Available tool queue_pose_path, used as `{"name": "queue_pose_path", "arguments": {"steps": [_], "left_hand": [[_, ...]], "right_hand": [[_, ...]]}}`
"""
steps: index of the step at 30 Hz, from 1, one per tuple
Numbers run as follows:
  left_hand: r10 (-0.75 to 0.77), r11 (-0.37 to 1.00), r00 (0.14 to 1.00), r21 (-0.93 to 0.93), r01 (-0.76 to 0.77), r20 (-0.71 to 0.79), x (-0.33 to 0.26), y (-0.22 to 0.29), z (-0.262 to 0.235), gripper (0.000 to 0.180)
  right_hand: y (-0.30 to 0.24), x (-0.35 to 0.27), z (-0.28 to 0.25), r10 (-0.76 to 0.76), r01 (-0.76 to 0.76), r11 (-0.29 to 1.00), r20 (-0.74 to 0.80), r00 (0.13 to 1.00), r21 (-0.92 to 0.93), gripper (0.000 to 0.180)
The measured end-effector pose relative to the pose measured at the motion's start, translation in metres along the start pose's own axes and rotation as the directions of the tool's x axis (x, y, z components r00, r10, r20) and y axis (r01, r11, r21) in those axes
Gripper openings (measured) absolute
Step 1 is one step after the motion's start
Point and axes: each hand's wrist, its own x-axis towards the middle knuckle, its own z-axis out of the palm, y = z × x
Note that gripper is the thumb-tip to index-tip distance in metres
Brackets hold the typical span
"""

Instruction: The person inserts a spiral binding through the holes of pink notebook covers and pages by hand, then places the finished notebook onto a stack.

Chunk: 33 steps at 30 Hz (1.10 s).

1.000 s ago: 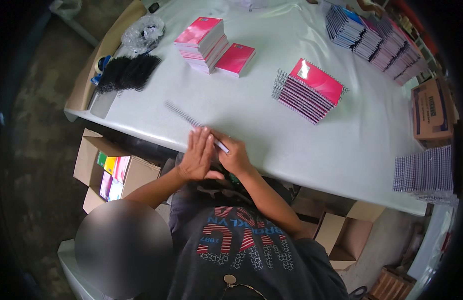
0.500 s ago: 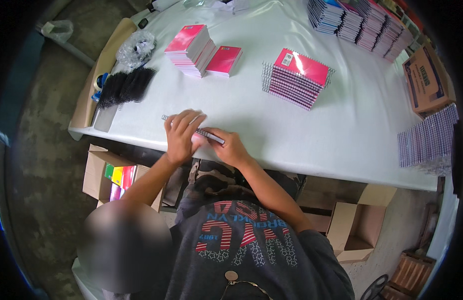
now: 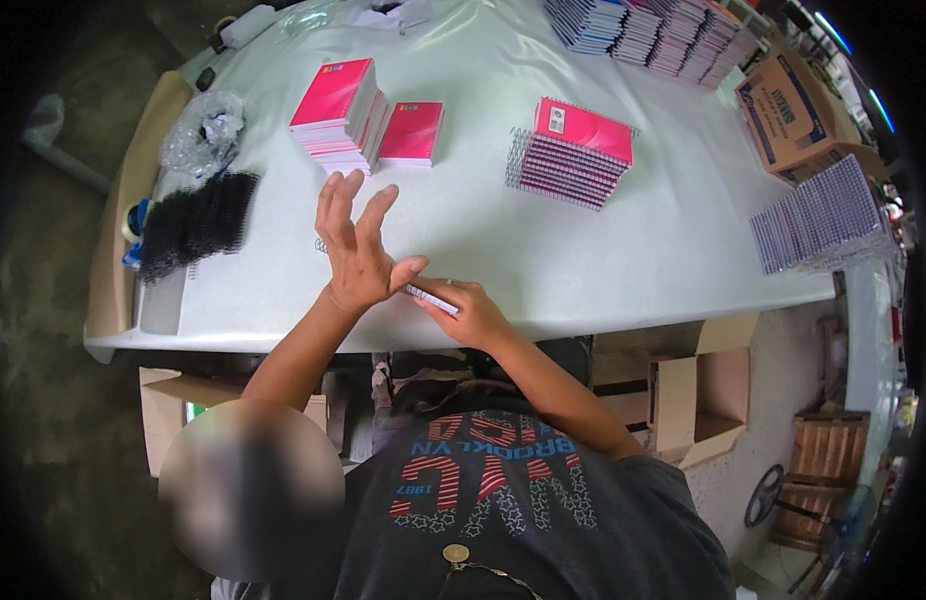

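My right hand (image 3: 471,312) grips a thin notebook (image 3: 435,299) by its end, near the table's front edge. Its white page edge and a row of binding holes or loops face up; most of it is hidden behind my left hand (image 3: 361,252). That left hand is open above the notebook, fingers spread and raised, thumb close to its edge. A bit of wire coil (image 3: 321,245) pokes out left of the left hand; whether it runs into the notebook cannot be seen. Farther off are a tall stack of pink notebooks (image 3: 333,105) and a shorter pink pile (image 3: 413,132) beside it.
Black spiral coils (image 3: 198,225) and a clear plastic bag (image 3: 203,135) lie on the left of the white-covered table (image 3: 663,250). A stack of spiral-bound notebooks (image 3: 573,155) stands right of centre. More notebooks (image 3: 643,35), a cardboard box (image 3: 788,115) and another bound stack (image 3: 818,215) line the right.
My left hand has lifted and spread its fingers, no longer curled over the notebook. The right hand keeps its hold. The whole view has shifted and turned slightly.
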Motion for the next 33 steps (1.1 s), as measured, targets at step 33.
{"name": "queue_pose_path", "arguments": {"steps": [33], "left_hand": [[0.17,0.935,0.976,-0.335,-0.115,0.138,0.016,-0.004,0.049,0.06]], "right_hand": [[-0.01,0.005,0.001,0.34,-0.346,0.933,-0.069,0.938,-0.096,0.033]]}}
